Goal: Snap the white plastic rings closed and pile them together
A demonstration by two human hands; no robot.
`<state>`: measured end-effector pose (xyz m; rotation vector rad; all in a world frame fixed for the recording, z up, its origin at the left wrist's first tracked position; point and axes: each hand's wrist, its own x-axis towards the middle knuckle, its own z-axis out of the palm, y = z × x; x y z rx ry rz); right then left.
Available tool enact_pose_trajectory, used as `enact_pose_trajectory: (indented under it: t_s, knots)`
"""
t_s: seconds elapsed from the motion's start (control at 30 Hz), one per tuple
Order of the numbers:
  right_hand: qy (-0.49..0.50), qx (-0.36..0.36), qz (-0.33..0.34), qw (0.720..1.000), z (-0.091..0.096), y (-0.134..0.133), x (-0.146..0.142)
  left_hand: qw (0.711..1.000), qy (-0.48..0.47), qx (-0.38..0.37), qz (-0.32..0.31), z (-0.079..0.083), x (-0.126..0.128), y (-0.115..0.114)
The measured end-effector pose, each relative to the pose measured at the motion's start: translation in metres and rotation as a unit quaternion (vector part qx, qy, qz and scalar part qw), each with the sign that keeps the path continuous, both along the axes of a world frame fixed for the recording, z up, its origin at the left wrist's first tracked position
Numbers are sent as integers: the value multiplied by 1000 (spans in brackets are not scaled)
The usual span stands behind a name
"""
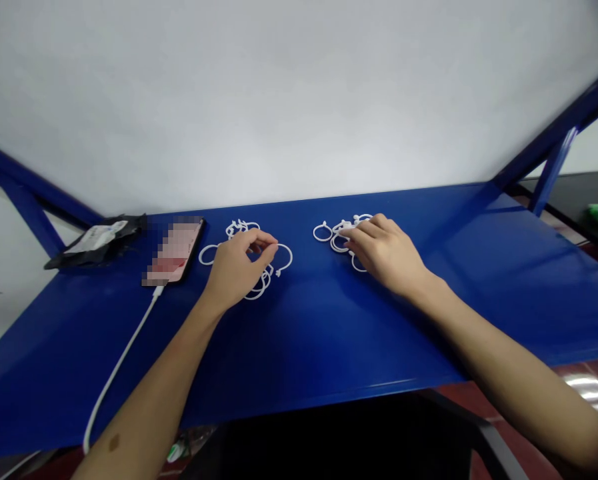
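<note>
My left hand (pixel 236 267) is raised over the left group of rings, thumb and forefinger pinched together on a thin white plastic ring (pixel 291 257). That ring has a gap in it and a small knobbed end. Partly hidden under this hand are more white rings (pixel 259 293), with another cluster (pixel 236 228) behind it. My right hand (pixel 386 253) reaches over a second pile of white rings (pixel 339 243), its fingers bent down and somewhat apart at the pile. Its fingertips are near or touching the rings; the thumb is hidden.
A phone (pixel 176 250) lies at the left with a white charging cable (pixel 123 360) plugged in, running off the front edge. Beside it is a black plastic package (pixel 99 240) with a white label. The blue table (pixel 309 347) meets a white wall behind; blue frame bars rise at both sides.
</note>
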<state>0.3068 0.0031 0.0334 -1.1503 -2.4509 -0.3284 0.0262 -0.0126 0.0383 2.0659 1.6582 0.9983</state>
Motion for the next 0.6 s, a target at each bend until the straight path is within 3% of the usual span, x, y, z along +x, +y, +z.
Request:
enact_pose_trajectory:
  t_s: [0.2,0.3,0.43,0.6]
  knots:
    - [79,-42,157,984,-5,-21,-27,994,-68,-67,-55,-6,16,-10]
    - [80,-46,203,975,-7,-27,-35,986,-80,-114,-88,-8,21,-14]
    - [108,-70,208,970,-10,-30,-36,972,-128,-155,-120,-8,24,-17]
    - [167,-105,141,970,-13,-30,-35,954,-198,-166,-152,-9,27,-21]
